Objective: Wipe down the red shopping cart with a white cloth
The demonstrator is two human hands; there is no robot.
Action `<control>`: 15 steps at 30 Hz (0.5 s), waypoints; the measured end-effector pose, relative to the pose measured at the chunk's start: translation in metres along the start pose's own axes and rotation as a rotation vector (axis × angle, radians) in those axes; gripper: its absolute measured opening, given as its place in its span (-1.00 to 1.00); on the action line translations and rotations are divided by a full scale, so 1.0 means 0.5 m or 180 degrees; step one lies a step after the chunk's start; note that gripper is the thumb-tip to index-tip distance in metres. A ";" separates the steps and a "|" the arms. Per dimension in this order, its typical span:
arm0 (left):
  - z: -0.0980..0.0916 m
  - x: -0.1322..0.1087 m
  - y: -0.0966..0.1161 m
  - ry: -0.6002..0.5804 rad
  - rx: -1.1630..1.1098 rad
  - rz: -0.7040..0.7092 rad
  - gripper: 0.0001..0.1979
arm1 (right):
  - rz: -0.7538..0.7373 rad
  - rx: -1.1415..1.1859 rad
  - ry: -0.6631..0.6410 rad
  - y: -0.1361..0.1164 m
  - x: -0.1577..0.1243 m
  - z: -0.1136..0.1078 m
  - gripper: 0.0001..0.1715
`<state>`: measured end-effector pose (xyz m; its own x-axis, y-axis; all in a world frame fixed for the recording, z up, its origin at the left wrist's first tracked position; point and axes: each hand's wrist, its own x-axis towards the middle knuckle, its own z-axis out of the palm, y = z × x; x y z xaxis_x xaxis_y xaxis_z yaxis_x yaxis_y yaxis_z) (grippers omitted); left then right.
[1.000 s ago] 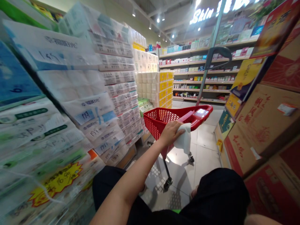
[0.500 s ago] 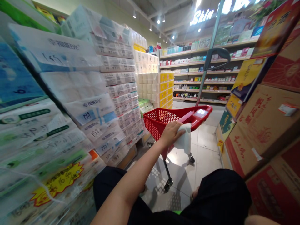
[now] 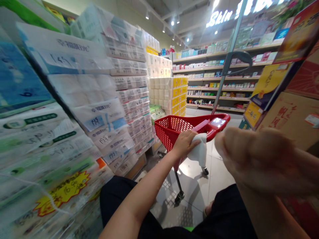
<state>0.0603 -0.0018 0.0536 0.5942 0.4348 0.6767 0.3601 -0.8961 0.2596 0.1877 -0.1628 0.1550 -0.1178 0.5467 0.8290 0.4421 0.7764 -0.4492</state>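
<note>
A red plastic basket cart (image 3: 167,134) with punched sides stands on thin legs with casters ahead of me. At its near rim, my left hand (image 3: 184,142) is closed on a white cloth (image 3: 199,151) that hangs down beside the cart. A pink bar (image 3: 200,125) lies along the top of the basket, next to a glossy panel (image 3: 217,122) on the red handle end. My right hand (image 3: 256,156) is raised close to the camera, blurred, its fingers curled into a fist. What it holds, if anything, is hidden.
Wrapped paper packs (image 3: 128,79) are stacked high along the left. Cardboard cartons (image 3: 289,116) line the right side. A grey pole with a looped handle (image 3: 225,63) rises behind the cart, before shelves of products (image 3: 199,79). My dark-clad knees are below.
My right hand has come up from the lower right edge into view, in front of the cartons. My left hand still holds the cloth at the cart, and the view has shifted slightly.
</note>
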 end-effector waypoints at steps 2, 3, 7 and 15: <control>0.003 0.000 -0.002 -0.0008 0.0046 -0.0013 -0.58 | 0.0249 -0.0122 0.0069 0.044 0.037 0.030 -0.42; 0.003 0.000 -0.003 -0.0017 0.0069 -0.0011 -0.58 | 0.0441 -0.0328 -0.0051 0.072 0.053 0.046 -0.49; 0.002 0.001 -0.003 -0.0001 0.0053 -0.0002 -0.57 | 0.0784 -0.1253 -0.0624 0.178 0.073 0.092 -0.56; -0.017 -0.006 -0.074 -0.0049 -0.0468 -0.0148 -0.60 | 0.0796 -0.2084 -0.0828 0.214 0.037 0.080 -0.48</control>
<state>0.0392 0.0296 0.0478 0.5907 0.4766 0.6511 0.2790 -0.8778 0.3894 0.1973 -0.0572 0.1087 -0.1149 0.8021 0.5861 0.9128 0.3181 -0.2563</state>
